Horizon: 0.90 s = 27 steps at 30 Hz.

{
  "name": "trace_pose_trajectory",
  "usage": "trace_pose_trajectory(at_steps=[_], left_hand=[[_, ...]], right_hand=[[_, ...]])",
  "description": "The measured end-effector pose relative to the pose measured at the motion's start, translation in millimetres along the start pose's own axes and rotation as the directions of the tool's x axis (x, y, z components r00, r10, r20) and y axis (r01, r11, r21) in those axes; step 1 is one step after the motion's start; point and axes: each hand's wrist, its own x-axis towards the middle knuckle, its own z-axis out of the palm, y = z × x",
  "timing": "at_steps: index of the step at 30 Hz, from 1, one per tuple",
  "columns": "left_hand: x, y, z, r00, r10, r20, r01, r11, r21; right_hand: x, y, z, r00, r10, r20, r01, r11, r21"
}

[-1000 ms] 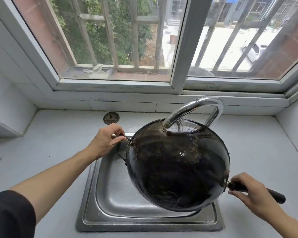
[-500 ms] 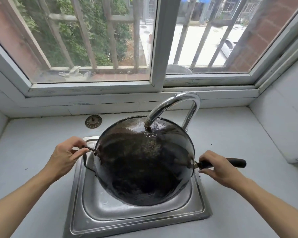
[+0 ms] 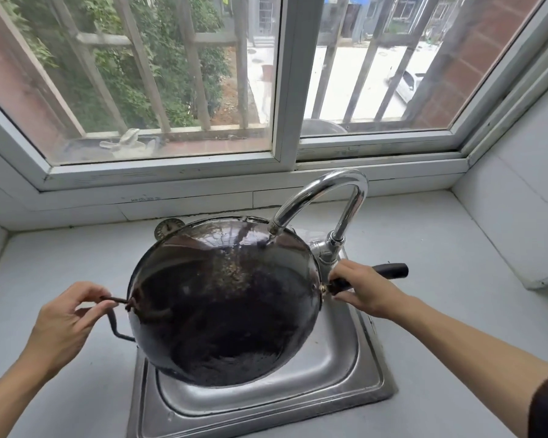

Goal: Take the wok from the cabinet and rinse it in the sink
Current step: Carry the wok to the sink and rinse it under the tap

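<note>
A dark, wet wok (image 3: 225, 308) is held tilted over the steel sink (image 3: 355, 384), its inside facing me. The curved chrome tap (image 3: 326, 191) arches over the wok's far rim, its spout just above the inner wall. My left hand (image 3: 60, 324) pinches the small wire loop handle on the wok's left side. My right hand (image 3: 366, 289) grips the long black handle near where it joins the wok. The sink's drain is hidden under the wok.
A pale grey counter (image 3: 440, 248) surrounds the sink. A round metal drain plug (image 3: 166, 227) lies behind the wok. The barred window (image 3: 285, 83) and its sill run along the back. A white tiled wall (image 3: 525, 197) rises at the right.
The wok has swung left and tipped more toward me, with its long handle raised to the far right. Both hands moved with it and kept their grips. My view shifted.
</note>
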Motion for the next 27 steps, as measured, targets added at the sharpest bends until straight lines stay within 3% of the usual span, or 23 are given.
trace_pose_trajectory(at_steps=[8,16,21,27], left_hand=[[-9,-11,-14,1.000,-0.010,-0.005,0.010,1.000,-0.023],[-20,7,-10,0.997,0.041,0.065,-0.041,0.999,0.004],[-31,10,-12,0.984,0.091,0.153,-0.082,0.995,-0.064],[-43,5,-5,0.936,0.323,0.141,-0.344,0.925,0.162]], right_hand=[[13,-10,2,0.999,-0.034,0.009,0.034,0.999,-0.025],[1,-8,3,0.999,-0.042,0.014,0.043,0.994,-0.102],[-8,-7,4,0.997,-0.071,-0.042,0.064,0.988,-0.142],[-22,-3,11,0.999,-0.049,-0.022,0.045,0.985,-0.165]])
